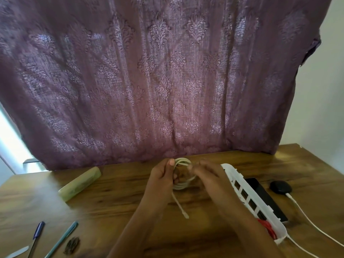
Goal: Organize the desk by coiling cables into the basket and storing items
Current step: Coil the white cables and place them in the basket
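Observation:
A white cable (183, 162) is wound into a small coil held above the middle of the wooden desk (115, 205). My left hand (162, 175) grips the coil's left side, thumb on top. On the coil's right side, the fingers of my right hand (206, 174) pinch the loops. One loose end of the cable with its plug hangs down between my wrists. A white slotted basket (247, 192) lies just right of my right hand, with a red cable (268, 228) inside near its front end.
A pale green case (80, 183) lies at the left. Two pens (37, 237), a small dark object (71, 245) and a flat pale strip (16, 252) sit at the front left. Beyond the basket lie a black phone (264, 196) and a black puck (280, 186) with its white cord (307, 218). A purple curtain hangs behind.

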{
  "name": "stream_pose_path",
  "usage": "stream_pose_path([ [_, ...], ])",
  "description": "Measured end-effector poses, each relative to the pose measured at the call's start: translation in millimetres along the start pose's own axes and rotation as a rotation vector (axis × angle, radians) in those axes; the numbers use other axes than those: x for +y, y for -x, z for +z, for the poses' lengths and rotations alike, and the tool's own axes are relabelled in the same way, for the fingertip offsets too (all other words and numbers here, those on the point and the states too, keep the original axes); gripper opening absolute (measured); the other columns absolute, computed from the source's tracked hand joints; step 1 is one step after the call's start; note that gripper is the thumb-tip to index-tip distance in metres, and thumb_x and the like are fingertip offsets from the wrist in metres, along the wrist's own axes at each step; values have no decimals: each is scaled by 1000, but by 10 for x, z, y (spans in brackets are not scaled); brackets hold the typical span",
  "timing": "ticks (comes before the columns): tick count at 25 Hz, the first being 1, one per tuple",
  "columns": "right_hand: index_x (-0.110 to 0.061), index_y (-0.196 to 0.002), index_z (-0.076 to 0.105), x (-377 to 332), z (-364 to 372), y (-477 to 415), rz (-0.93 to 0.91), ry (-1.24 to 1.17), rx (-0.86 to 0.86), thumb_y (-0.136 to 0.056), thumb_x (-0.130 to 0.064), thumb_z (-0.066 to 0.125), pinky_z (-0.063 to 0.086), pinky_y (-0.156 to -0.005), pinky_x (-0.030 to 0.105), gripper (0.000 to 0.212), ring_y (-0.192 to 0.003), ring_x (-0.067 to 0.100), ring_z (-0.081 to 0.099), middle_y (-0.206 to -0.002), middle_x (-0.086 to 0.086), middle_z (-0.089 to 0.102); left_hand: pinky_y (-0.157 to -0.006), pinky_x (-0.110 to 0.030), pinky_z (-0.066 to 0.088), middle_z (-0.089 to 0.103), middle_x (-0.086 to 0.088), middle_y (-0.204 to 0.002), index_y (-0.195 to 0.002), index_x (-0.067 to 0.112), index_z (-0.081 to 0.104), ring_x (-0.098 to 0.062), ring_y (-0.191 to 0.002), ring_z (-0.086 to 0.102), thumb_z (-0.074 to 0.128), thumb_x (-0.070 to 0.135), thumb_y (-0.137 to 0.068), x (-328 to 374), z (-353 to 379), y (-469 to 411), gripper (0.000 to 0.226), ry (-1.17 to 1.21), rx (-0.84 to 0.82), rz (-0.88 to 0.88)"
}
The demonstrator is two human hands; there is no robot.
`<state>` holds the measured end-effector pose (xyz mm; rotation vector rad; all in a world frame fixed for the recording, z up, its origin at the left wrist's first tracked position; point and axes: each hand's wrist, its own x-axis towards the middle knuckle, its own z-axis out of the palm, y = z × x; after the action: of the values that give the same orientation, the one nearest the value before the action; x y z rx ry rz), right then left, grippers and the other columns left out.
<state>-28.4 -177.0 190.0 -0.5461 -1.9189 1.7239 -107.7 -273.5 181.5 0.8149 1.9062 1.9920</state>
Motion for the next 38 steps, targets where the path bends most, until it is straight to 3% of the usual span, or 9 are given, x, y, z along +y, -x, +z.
stream_pose_path([
  [3,-21,-54,57,-123,-97,-69,189,-111,-49,-83,-18,59,36,-54,24,29,-60,11,48,-66,-3,53,-51,-12,34,46,14,-46,-67,18,52,2,-47,38,37,14,-97,-12,-21,-24,34,-136,-46,94],
  [11,-10,-63,60,-225,-180,-93,-24,-73,-77,-85,-24,62,44,-55,14,27,-48,5,49,-44,-7,49,-44,-10,37,47,9,-57,-83,10,56,5,-45,45,39,14,-97,52,-14,-39,22,-96,5,75],
  [15,-3,-67,60,-264,-202,-104,-44,-140,-83,-85,-16,62,39,-43,15,23,-36,1,41,-38,-11,45,-48,-12,36,41,10,-54,-84,7,58,0,-50,37,38,16,-97,70,-17,-21,26,17,-42,58],
  [19,-13,-68,71,-246,-241,-203,-326,246,-3,-78,-26,71,38,-49,14,16,-43,2,49,-45,-13,56,-51,-15,35,41,12,-51,-82,9,58,-3,-52,36,38,15,-98,31,-23,-38,26,67,-28,9],
  [22,-20,-68,73,-174,-332,-302,-613,714,103,-71,-57,63,47,-55,28,38,-55,8,56,-61,-7,64,-50,-14,35,40,12,-50,-77,12,57,-2,-50,35,38,14,-98,31,-54,-28,28,90,-12,-20],
  [24,-20,-63,69,-142,-347,-338,-668,799,118,-68,-65,59,45,-50,29,46,-51,8,52,-58,-9,60,-50,-16,34,40,12,-50,-76,11,57,-3,-50,35,38,14,-98,44,-65,-18,29,112,9,-35],
  [31,-13,-72,58,-86,-404,-235,85,-289,-191,-68,-24,66,36,-43,14,14,-45,2,40,-53,-5,42,-62,-30,33,39,7,-47,-92,1,57,-2,-41,33,38,18,-98,74,-180,-68,26,436,117,-192],
  [35,-12,-74,55,-89,-436,-261,76,-380,-199,-78,-27,58,50,-61,21,15,-57,7,53,-57,-3,50,-54,-22,35,40,7,-51,-86,5,58,-3,-45,34,39,18,-98,76,-200,-66,26,361,116,-156],
  [38,-10,-78,57,-141,-413,-271,67,-427,-82,-80,-28,57,39,-43,16,18,-42,5,30,-50,-5,30,-54,-20,33,41,10,-50,-84,7,58,-3,-47,35,38,17,-98,66,-168,-62,26,279,107,-112],
])
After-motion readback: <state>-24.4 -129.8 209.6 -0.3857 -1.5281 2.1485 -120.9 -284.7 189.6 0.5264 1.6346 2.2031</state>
